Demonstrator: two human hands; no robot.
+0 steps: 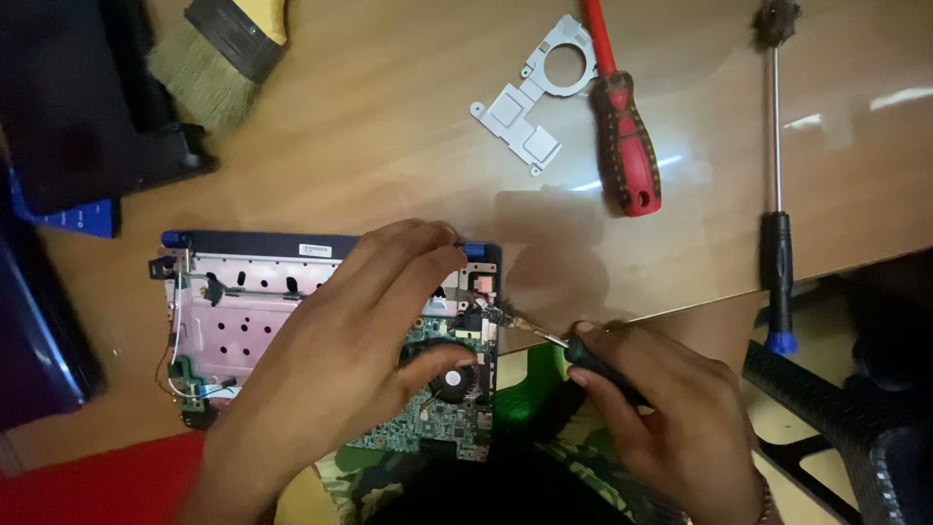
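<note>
An opened small laptop base (243, 301) lies on the wooden table, its pinkish metal frame, green circuit board (442, 423) and round fan (457, 374) exposed. My left hand (340, 350) rests flat over the middle of it, fingers reaching toward the right rear corner. My right hand (671, 418) grips a small black-handled screwdriver (559, 340), whose tip touches the board near that right rear corner.
A red-handled screwdriver (622, 136) and a silver metal bracket (535, 92) lie at the back. A long blue-tipped screwdriver (776, 185) lies at the right. A paintbrush (209, 58) and dark laptop parts (68, 107) sit at the left. The table edge runs near my right hand.
</note>
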